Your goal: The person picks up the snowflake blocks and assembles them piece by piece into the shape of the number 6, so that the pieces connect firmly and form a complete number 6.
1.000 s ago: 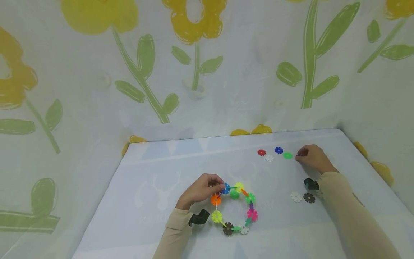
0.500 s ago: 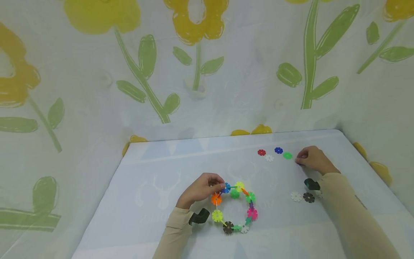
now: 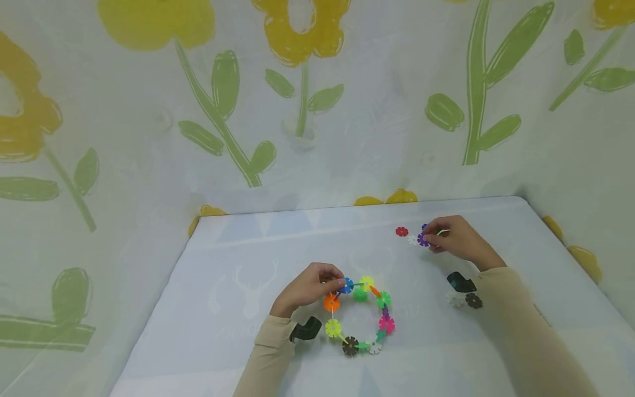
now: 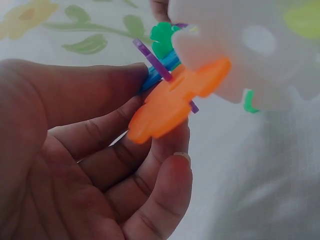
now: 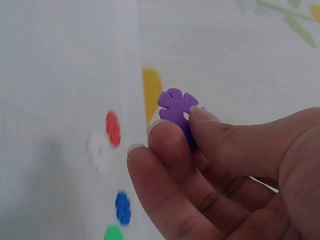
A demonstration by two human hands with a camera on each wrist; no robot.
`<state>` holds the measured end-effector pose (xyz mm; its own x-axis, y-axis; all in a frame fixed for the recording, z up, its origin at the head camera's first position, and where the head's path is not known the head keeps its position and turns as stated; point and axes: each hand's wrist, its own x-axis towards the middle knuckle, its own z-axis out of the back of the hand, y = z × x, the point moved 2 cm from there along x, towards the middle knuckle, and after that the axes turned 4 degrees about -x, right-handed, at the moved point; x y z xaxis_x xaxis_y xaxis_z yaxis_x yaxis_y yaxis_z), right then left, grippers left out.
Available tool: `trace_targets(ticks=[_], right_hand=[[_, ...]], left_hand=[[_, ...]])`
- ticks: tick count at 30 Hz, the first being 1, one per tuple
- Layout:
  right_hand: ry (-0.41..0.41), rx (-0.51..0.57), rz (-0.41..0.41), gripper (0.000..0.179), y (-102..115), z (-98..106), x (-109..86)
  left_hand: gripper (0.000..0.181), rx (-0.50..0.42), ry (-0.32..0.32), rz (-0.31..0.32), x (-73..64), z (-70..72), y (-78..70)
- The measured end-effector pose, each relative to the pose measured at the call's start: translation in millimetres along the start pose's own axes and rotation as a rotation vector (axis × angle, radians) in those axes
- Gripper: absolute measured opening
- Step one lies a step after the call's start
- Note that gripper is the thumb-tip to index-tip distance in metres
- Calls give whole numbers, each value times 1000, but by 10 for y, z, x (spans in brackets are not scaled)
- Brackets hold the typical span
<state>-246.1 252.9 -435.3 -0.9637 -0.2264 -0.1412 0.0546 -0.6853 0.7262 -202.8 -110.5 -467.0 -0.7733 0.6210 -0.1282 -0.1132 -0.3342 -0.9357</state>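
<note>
With thumb and fingers my left hand (image 3: 310,286) pinches a blue snowflake disc (image 3: 347,285), part of a ring of linked discs in many colours. Next to it in that ring is an orange disc (image 4: 175,102), slotted onto a purple one (image 4: 152,60) in the left wrist view. My right hand (image 3: 458,240) holds a loose purple snowflake disc (image 5: 177,112) between thumb and fingertips, above the far right of the table. Below and beside it lie a red disc (image 3: 402,231), a white disc (image 3: 412,240) and a blue disc (image 5: 123,207); a green disc (image 5: 114,233) is mostly hidden in the head view.
A white disc (image 3: 455,299) and a dark brown disc (image 3: 473,300) lie near the right forearm. The white table (image 3: 213,309) meets a fabric wall (image 3: 367,138) printed with flowers at its back and sides.
My right hand has lifted the purple disc and moved left with it, over the blue and green discs. The left hand keeps its pinch on the ring, almost still.
</note>
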Motion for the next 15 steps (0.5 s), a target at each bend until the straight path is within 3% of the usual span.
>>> trace_targets(ticks=[7, 15], right_hand=[[10, 110, 48, 26, 280, -212, -22], [47, 216, 37, 25, 562, -458, -9]], left_hand=[[21, 5, -1, 7, 15, -20, 26], [20, 13, -14, 12, 24, -36, 27]])
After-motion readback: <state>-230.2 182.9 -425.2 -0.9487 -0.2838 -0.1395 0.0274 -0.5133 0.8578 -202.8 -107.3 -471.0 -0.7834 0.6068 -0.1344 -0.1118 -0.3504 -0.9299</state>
